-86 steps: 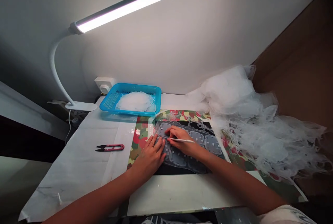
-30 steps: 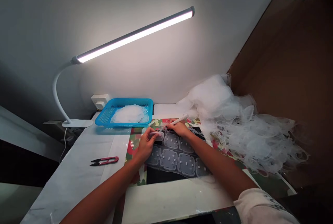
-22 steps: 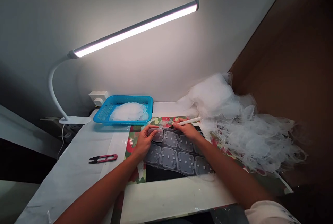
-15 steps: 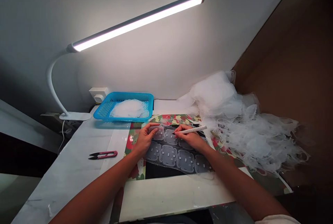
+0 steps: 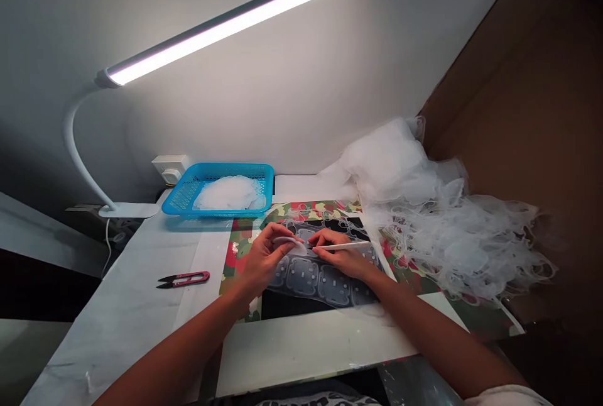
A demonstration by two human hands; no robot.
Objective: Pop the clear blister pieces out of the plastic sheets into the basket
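Observation:
My left hand [image 5: 268,256] pinches a translucent white piece [image 5: 294,244] between thumb and fingers, its edge lifted and bent. This piece belongs to, or lies over, a sheer sheet [image 5: 302,276] marked with rounded-square shapes and small white dots; which of the two I cannot tell. My right hand [image 5: 342,258] grips a slim white pen-shaped tool [image 5: 346,246] close to its dark tip. That tip is beside the lifted piece, right of my left fingertips. The sheet rests on a black area [image 5: 292,307] of the camouflage-patterned board [image 5: 235,261].
A blue basket [image 5: 217,170] at the back holds white sheer pieces [image 5: 228,192]. Red-handled thread snips [image 5: 183,279] lie at left. A pile of white netting scraps [image 5: 452,230] spreads at right. The white lamp [image 5: 226,26] arches overhead; a brown panel [image 5: 532,142] stands at right.
From 2.9 seconds ago, my left hand has gone from lying flat to pinching the sheer piece. In the last half second that piece has lifted and bent, and the tool tip has moved beside it.

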